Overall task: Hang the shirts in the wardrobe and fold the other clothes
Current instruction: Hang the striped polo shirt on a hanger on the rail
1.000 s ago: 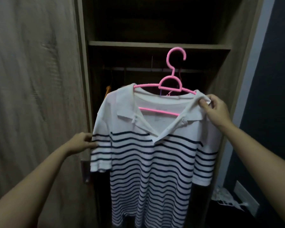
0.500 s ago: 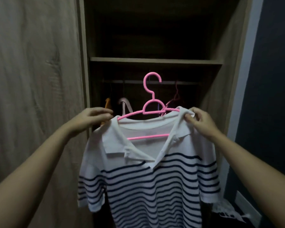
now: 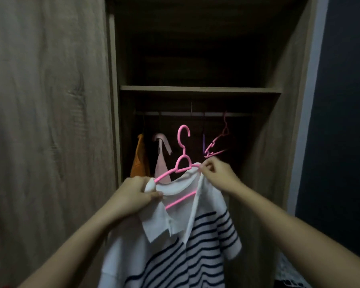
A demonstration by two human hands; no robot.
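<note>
Head view: your left hand pinches the collar of the striped shirt at 9 o'clock of the pink hanger, and your right hand pinches the hanger's 3 o'clock end, hiding it. The hook sits below the wardrobe rail. The shirt's hem is cut off at 6 o'clock, and darkness obscures the hung clothes.

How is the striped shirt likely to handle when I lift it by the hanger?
Probably floppy: the striped shirt drapes in loose folds. Likely light, since the thin pink hanger carries it. It may slip off: the hanger is tilted.
</note>
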